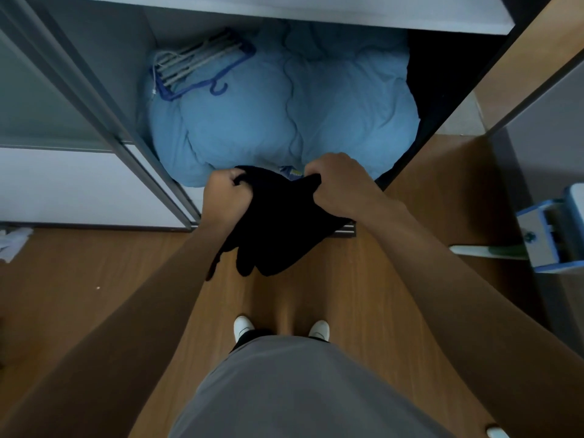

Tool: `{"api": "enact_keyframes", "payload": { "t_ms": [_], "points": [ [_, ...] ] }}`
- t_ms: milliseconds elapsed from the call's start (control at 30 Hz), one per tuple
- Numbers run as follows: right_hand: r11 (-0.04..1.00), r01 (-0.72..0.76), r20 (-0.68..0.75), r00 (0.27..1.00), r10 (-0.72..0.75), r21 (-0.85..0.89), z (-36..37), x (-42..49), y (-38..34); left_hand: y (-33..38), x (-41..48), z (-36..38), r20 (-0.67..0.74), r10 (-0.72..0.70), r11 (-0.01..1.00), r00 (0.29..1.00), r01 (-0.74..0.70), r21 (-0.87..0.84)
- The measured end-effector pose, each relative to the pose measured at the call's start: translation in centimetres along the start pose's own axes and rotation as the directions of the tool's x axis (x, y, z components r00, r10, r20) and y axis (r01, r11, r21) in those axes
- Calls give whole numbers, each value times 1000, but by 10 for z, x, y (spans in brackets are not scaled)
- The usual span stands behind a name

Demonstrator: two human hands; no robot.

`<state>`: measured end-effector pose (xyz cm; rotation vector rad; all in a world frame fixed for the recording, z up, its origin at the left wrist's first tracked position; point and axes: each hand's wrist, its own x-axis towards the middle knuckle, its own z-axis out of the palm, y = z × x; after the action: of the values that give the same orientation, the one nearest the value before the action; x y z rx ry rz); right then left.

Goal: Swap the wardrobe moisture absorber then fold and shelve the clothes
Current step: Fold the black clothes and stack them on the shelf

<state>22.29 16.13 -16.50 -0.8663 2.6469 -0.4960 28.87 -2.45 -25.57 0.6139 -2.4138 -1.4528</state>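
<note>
A black garment point(278, 226) is gripped at its upper edge by the left hand point(226, 197) and the right hand point(338, 181), hanging above the wooden floor point(94, 279) before the open wardrobe point(104, 74). Inside, a blue duvet point(284, 115) is piled, with hangers point(196, 64) laid upon it. A blue-and-white object point(556, 235) is seen at the right.
</note>
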Motion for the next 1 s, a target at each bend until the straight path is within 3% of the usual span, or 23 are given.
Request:
{"api": "enact_keyframes", "payload": {
  "t_ms": [100,167,233,300,367,433,533,633,833,1000],
  "points": [
    [942,4,-75,997,23,334,8,0,-3,4,6,-7,-23,24,999,999,-23,27],
    [905,4,-69,997,28,424,10,-2,-2,8,8,-11,-27,44,999,999,-43,30],
    [946,10,47,999,-27,325,9,-4,-3,12,9,-12,-28,44,999,999,-43,15],
    [992,45,142,988,-62,116,10,-4,-4,11,9,-11,-23,55,998,998,-54,14],
    [997,74,96,992,-76,22,9,0,-5,6,7,-10,-2,51,999,999,-51,1],
    [981,54,-17,999,-52,185,5,4,-2,-2,2,-8,47,52,998,998,-50,-23],
    [874,34,-111,994,23,485,0,8,6,-12,-11,-6,148,109,994,983,-112,11],
    [834,42,-106,994,20,550,0,5,0,-29,-17,-1,215,159,984,964,-172,45],
    [808,92,-114,993,-31,581,-5,-5,-7,-67,-25,13,336,-82,983,938,21,181],
    [909,62,77,992,-102,413,-13,-13,4,-92,-23,2,233,-240,968,942,213,134]
  ]
}}
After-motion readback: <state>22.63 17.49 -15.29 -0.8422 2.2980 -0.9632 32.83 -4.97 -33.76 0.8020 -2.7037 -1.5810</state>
